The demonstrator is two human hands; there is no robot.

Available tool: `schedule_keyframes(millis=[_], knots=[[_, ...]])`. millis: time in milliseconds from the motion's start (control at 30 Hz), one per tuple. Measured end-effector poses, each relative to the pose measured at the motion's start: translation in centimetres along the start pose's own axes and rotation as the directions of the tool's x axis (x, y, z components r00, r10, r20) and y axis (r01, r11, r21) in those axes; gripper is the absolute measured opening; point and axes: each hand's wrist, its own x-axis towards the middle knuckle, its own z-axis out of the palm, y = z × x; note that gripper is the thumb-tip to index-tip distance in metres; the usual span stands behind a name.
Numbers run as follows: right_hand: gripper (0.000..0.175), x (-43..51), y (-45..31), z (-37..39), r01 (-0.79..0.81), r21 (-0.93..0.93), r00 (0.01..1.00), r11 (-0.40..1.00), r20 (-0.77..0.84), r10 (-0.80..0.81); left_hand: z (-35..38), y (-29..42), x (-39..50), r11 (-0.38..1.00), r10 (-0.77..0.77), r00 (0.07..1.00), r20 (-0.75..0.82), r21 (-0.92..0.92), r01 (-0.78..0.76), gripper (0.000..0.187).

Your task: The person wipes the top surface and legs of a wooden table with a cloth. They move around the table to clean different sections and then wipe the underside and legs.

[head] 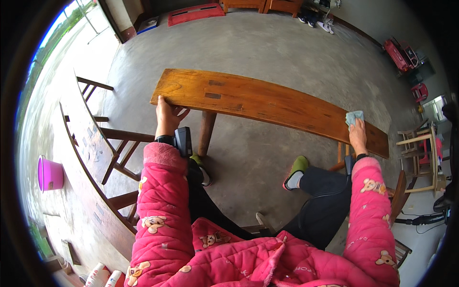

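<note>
A long varnished wooden bench point(258, 100) stretches across in front of me, its top plank bearing dark rectangular joints near the left end. My left hand point(168, 115) grips the plank's near edge at that end, thumb on top. Toward the right end, my right hand point(357, 133) presses a folded light blue cloth point(354, 118) onto the wood. One thick round leg point(207, 132) shows below the left part of the bench.
More wooden benches point(95, 143) stand at the left, with a purple bucket point(51, 174) beyond them. A red mat point(195, 14) lies at the far side. Wooden chairs point(419, 143) and a pink stool point(419, 92) are at the right.
</note>
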Motion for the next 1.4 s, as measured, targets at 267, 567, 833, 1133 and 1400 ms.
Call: schedule_keyframes(millis=[267,567,833,1133,1400], knots=[[0.044,-6.8,-15.3,1.0,0.166,0.057,0.966,0.984,-0.209,-0.151,-0.7,0.3,0.5,0.995,0.045,0.993,-0.112,-0.079,-0.054,0.037],[0.054,-11.6,-42.7,-0.6,0.671,0.264,0.737,0.693,-0.338,-0.585,-1.6,1.2,0.1,0.955,0.191,0.973,-0.131,-0.205,-0.215,0.033],[0.034,-8.9,-54.3,-2.3,0.811,0.457,0.521,0.364,-0.282,-0.806,-4.1,2.0,2.0,0.976,0.075,0.996,-0.056,-0.2,-0.085,0.035],[0.023,-9.0,-51.4,-1.4,0.849,0.165,0.524,0.502,-0.383,-0.761,-4.6,2.9,2.5,0.986,0.04,0.999,-0.005,-0.161,-0.04,0.044],[0.05,-7.2,-34.3,-2.2,0.824,0.183,0.563,0.536,-0.365,-0.742,-3.4,2.3,1.1,0.965,0.091,0.994,0.057,-0.253,-0.074,0.051]])
